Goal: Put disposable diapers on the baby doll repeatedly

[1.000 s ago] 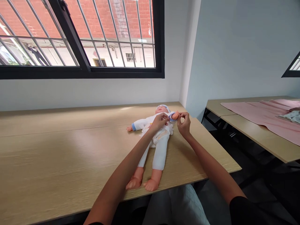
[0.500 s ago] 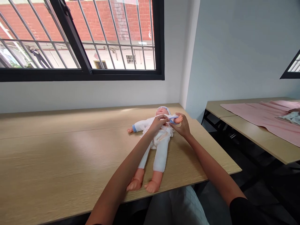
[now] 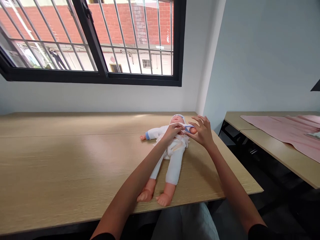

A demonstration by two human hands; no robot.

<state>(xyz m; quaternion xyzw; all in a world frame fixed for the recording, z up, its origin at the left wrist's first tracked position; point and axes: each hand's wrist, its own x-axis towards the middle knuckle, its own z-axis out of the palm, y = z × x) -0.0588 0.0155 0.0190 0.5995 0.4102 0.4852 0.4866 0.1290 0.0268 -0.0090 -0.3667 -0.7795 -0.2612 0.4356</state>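
Note:
A baby doll in white clothes with blue cuffs lies on its back on the wooden table, its bare feet toward the front edge. My left hand is closed on the doll's sleeve, over its chest. My right hand is at the doll's raised arm on the right, around the blue cuff, its thumb and a finger close to the cuff and the other fingers lifted. Whether its fingertips pinch the cuff is hard to make out. The doll's other arm stretches out to the left.
On the right stands a second table with a pink cloth and part of a pale item at the frame's edge. A barred window and walls rise behind the doll's table.
The view has turned slightly, shifting things rightward and tilting the scene. My right hand's fingers have lifted and spread at the doll's cuff. My left hand keeps its place on the sleeve.

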